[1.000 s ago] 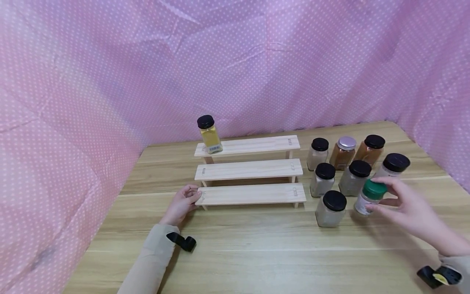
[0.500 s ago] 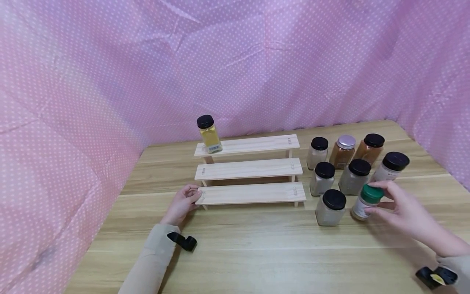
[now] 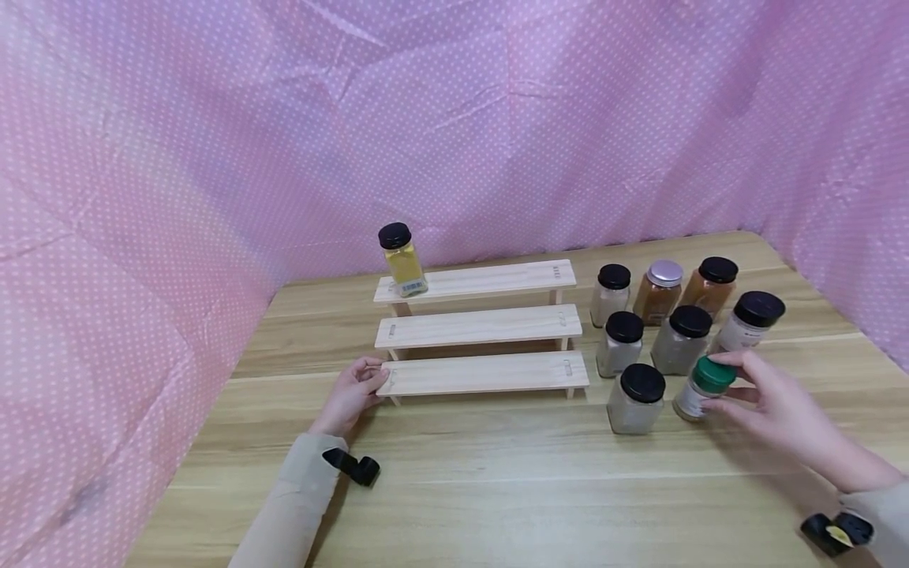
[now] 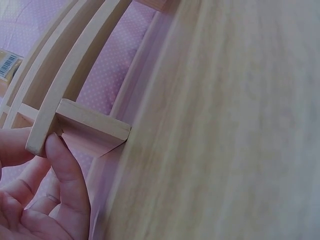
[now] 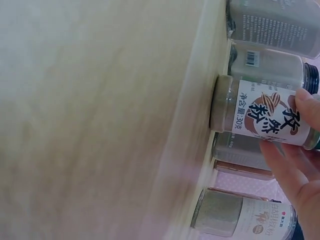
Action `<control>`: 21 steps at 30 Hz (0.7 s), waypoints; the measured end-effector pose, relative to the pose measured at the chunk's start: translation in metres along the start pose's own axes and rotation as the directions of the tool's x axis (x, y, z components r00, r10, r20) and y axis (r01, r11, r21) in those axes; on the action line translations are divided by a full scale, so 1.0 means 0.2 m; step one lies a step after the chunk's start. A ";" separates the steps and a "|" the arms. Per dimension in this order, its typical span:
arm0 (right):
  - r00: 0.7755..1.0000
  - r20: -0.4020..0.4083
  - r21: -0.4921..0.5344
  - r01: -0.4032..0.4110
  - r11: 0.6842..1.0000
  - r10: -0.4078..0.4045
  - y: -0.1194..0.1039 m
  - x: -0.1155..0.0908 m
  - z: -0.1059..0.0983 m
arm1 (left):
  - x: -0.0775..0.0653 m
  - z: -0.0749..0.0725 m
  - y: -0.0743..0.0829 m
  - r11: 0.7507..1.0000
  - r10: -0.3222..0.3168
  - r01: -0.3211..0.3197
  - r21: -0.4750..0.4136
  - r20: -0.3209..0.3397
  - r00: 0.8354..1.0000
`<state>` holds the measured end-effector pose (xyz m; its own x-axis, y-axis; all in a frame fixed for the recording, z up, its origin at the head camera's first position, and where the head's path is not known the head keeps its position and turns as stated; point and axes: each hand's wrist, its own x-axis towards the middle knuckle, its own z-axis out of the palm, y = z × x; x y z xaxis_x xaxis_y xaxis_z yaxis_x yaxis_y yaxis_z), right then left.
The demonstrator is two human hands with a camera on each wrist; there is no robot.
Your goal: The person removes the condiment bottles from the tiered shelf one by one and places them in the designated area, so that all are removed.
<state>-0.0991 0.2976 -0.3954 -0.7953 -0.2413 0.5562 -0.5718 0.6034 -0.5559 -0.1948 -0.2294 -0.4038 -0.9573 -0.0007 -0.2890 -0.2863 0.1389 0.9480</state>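
Note:
My right hand (image 3: 788, 410) grips a spice jar with a green cap (image 3: 699, 386) at the right, fingers and thumb around its upper part. In the right wrist view, the spice jar (image 5: 267, 112) shows a white label with dark characters over brown powder. I cannot tell whether its base touches the table. My left hand (image 3: 350, 394) pinches the left end of the lowest board of a three-step wooden rack (image 3: 483, 375). The left wrist view shows thumb and forefinger on that board's end (image 4: 47, 125). A yellow-filled jar with a black lid (image 3: 405, 264) stands on the top step's left end.
Several other spice jars stand right of the rack, including a front black-lidded jar (image 3: 635, 402) close beside the held one, a silver-lidded jar (image 3: 658, 296) and a labelled jar (image 3: 746, 327). A pink dotted cloth (image 3: 454, 142) hangs behind the wooden table (image 3: 483, 489).
My right hand has shifted the green-capped jar slightly left and toward the front black-lidded jar. The left hand keeps its hold on the rack. The view has shifted a little.

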 end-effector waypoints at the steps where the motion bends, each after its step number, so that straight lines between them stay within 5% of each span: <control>1: 1.000 -0.003 0.001 0.004 1.000 -0.004 0.00 0.00 0.00 | 0.00 0.00 0.00 1.000 0.001 -0.001 0.000 -0.001 1.000; 11: 0.999 -0.010 -0.115 0.031 0.993 -0.032 -0.01 0.02 -0.02 | 0.00 -0.01 0.00 1.000 0.012 -0.012 0.003 0.008 1.000; 21: 0.997 -0.052 -0.082 0.061 0.995 -0.065 -0.01 0.03 -0.03 | 0.00 -0.01 -0.01 1.000 0.010 -0.010 0.009 0.005 1.000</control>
<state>-0.1005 0.2993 -0.3869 -0.7450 -0.2403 0.6223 -0.6004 0.6480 -0.4686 -0.1949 -0.2307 -0.4051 -0.9600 0.0056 -0.2800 -0.2762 0.1473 0.9498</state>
